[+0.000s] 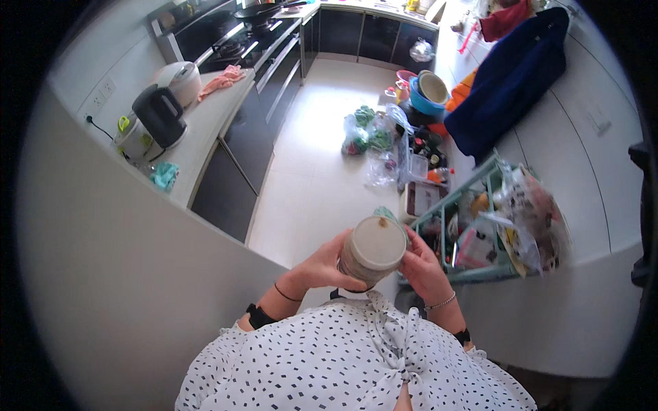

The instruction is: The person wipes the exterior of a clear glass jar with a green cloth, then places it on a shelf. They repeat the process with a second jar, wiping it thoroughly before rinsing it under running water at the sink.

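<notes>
A round container with an off-white lid (379,242) is held up in front of my chest, slightly tilted; a brown stain marks the lid near its far edge. My left hand (329,264) wraps its left side, the thumb along the near lower side. At its right side, my right hand (422,264) has its fingertips against a pale green cloth or sponge-like item (385,211) that shows behind and beside the container. Whether the green item is attached to the container, I cannot tell. The container's lower part is mostly hidden.
A green shelf rack (465,277) with bags and packages stands close on the right. Beyond it are a crate of bottles (429,156), bagged vegetables (367,128) and stacked basins (426,100) on the floor. At left, a counter (203,136) holds a black kettle (158,115) and a rice cooker (180,82).
</notes>
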`<state>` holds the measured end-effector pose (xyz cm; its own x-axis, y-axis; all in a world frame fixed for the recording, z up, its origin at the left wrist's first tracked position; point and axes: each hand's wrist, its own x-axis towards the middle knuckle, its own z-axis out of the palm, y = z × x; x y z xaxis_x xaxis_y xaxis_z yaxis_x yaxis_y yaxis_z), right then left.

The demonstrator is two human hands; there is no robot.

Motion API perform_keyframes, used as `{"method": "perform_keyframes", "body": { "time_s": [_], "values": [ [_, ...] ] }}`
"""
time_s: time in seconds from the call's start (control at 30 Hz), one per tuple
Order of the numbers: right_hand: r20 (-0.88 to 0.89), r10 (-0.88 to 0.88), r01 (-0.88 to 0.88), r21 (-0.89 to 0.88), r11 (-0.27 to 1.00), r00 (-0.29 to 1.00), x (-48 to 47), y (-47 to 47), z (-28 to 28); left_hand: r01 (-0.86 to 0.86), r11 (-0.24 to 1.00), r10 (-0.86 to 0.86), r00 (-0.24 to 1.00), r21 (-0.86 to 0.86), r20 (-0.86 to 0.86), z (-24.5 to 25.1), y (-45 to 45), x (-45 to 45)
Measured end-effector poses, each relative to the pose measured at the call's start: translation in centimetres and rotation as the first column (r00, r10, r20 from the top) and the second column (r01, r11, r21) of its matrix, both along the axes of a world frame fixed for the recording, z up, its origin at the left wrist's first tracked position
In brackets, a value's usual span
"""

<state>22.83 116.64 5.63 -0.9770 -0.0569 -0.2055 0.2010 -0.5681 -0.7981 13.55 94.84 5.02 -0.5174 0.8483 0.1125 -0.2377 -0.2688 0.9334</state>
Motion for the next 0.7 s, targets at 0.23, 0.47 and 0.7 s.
{"method": "perform_keyframes", "body": {
  "time_s": [0.23, 0.47, 0.7],
  "values": [
    [0.034, 0.242, -0.241, -0.028, 0.97, 0.97, -14.6, 4.8, -2.3, -0.117, 0.986, 0.113, 0.993, -0.119, -0.04, -0.9, 3.7, -10.9],
    [-0.071, 0.34, -0.343, -0.043, 0.938, 0.938, -32.0, 10.7, -0.2, -0.276, 0.953, 0.263, 0.958, -0.125, -0.111, 1.3, 9.2, -24.2],
    [-0.084, 0.403, -0.411, -0.214, 0.886, 0.911, -49.3, 12.7, -1.1, -0.46, 0.876, 0.452, 0.888, -0.146, -0.087, 1.8, 11.2, -36.1]
  ]
}}
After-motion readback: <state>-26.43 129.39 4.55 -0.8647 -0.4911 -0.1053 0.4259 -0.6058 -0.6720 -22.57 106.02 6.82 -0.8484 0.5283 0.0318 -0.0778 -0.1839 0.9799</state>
